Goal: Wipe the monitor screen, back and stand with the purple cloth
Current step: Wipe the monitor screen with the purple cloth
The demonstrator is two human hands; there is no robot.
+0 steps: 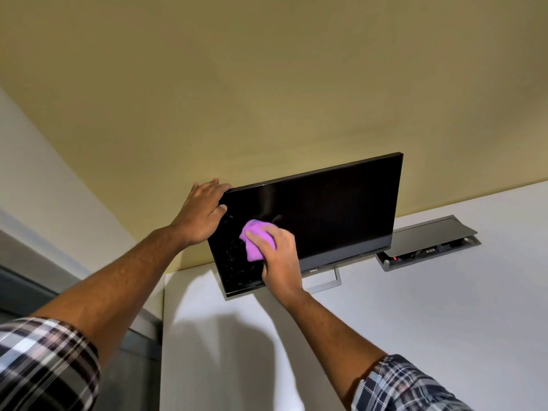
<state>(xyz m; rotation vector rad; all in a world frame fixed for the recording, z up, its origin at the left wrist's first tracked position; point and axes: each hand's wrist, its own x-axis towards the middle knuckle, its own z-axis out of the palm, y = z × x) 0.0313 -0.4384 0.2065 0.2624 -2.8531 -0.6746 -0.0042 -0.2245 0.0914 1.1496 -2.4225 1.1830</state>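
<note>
A black monitor (pixel 326 215) with a dark screen stands on a silver stand (pixel 332 281) on the white desk (pixel 415 321). My left hand (pixel 201 215) grips the monitor's upper left corner, fingers over the top edge and thumb on the screen side. My right hand (pixel 278 256) presses a folded purple cloth (pixel 255 240) flat against the lower left part of the screen. The back of the monitor is hidden.
A grey cable box (pixel 430 244) with its lid open is set into the desk to the right of the monitor. A yellow wall (pixel 267 84) rises behind the desk. The desk's left edge drops off beside a grey floor strip (pixel 139 336).
</note>
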